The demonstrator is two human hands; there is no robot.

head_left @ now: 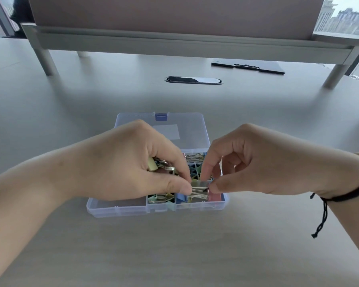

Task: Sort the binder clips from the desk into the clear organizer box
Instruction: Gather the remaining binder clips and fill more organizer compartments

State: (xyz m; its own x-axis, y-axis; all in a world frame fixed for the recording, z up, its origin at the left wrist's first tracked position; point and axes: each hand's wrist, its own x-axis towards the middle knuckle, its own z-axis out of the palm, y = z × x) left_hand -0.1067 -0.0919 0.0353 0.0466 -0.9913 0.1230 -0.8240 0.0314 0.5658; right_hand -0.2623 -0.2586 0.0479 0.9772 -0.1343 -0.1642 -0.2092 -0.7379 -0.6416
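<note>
Evidently late stage: binder clips (192, 172) fill compartments of the clear organizer box (133, 210) under both hands. Left hand (133, 162) grips a bunch of clips; right hand (243, 162) pinches one. No loose clips visible on desk (174, 255) beside either hand.

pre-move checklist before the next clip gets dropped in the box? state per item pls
1. Clear plastic organizer box lid open: ok.
2. Left hand holds a bunch of pastel binder clips: ok.
3. Right hand pinches a clip: cannot tell, fingertips hide it.
4. Both hands above the box's compartments: ok.
5. Front left compartment has room: ok, looks bare.
6. Loose clips left on the grey desk: none in view.
</note>
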